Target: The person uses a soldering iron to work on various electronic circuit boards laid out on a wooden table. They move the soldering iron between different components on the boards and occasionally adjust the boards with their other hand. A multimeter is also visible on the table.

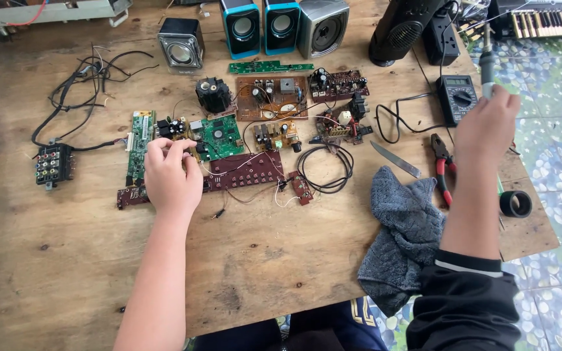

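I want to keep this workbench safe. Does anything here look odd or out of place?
Yes. A bare knife lies unsheathed among the circuit boards, beside the grey cloth. The black tape roll sits close to the table edge.

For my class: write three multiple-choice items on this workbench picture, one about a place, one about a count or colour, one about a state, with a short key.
1. Where does the grey fleece cloth lie?
A. at the wooden table's near right edge, partly overhanging
B. under the speakers
C. on the floor tiles

2. How many blue-framed black speakers stand at the far edge?
A. one
B. two
C. four

3. What is the right hand doing?
A. lying flat on the table
B. gripping a slim grey upright tool
C. holding the red-handled pliers

Key: 1 A, the cloth hangs past the near edge beside the right forearm. 2 B, two blue-framed speakers stand side by side. 3 B, the fingers are closed round the tool, raised off the table, while the pliers lie untouched; the left hand rests on the long dark-red circuit board.
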